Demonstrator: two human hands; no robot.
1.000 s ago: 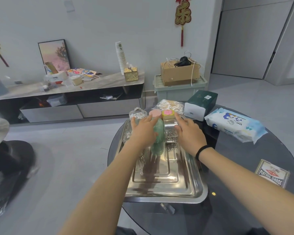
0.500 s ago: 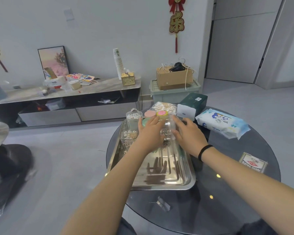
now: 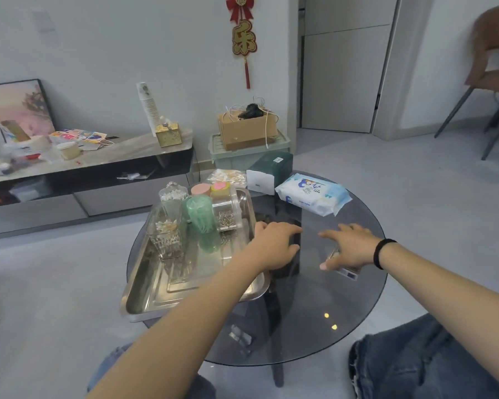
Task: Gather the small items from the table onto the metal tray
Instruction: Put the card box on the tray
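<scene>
My right hand [image 3: 349, 246] spreads over the card box [image 3: 346, 269] on the glass table [image 3: 314, 335], fingers splayed, not gripping yet. My left hand [image 3: 274, 244] hovers empty by the metal tray [image 3: 144, 298]. Jars are gathered at its far end. I reckon cards, wipes pack [image 3: 313, 194] and tissue box [image 3: 268, 174] remain.

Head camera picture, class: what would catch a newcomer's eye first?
Probably the shiny metal tray at the left edge of the round glass table, with a green container and clear jars at its far end. Next, both hands spread over the glass: the left hand by the tray, the right hand over a card box.
</scene>
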